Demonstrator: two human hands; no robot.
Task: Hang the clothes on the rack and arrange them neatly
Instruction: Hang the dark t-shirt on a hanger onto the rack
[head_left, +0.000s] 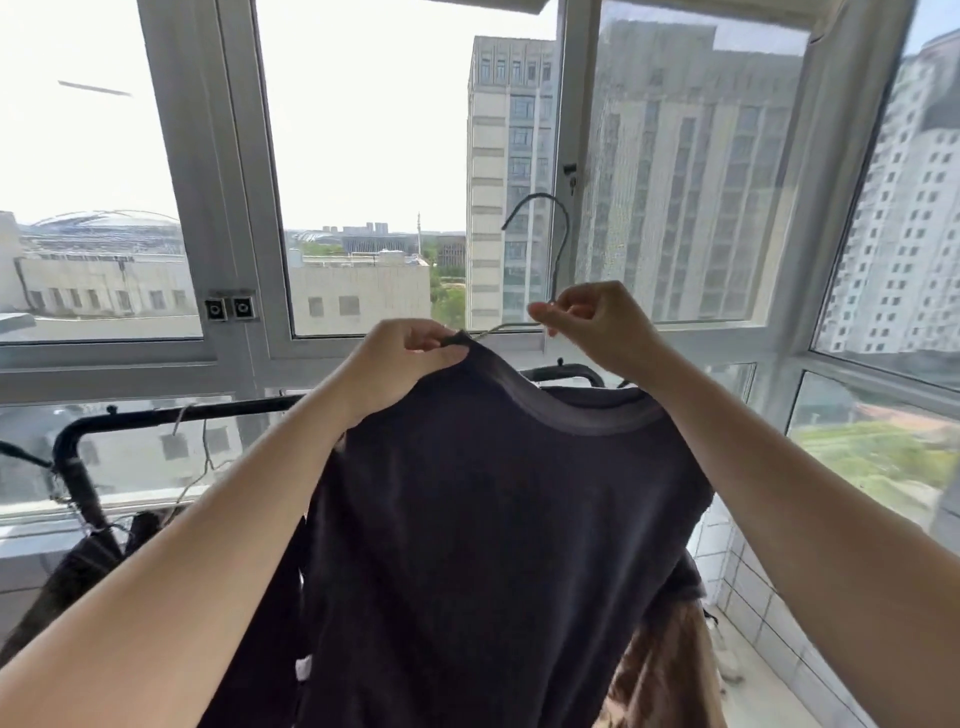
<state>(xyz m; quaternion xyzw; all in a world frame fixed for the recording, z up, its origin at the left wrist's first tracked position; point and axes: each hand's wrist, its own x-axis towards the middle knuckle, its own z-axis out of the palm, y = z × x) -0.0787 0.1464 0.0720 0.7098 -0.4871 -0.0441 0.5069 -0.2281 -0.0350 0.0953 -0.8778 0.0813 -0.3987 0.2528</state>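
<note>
A dark navy cotton T-shirt (483, 519) hangs in front of the person, held up above the black metal tube rack (171, 415) that runs along the window. The left hand (410, 358) is closed, pinching the shirt's ribbed collar at its left end. The right hand (592, 322) is closed around the neck of a thin dark wire hanger (550, 228), whose hook stands free above. A brown garment (660, 670) hangs by the rack's right end.

Only 1 view: from head height, facing forward toward the window (363, 156), very near both raised hands.
</note>
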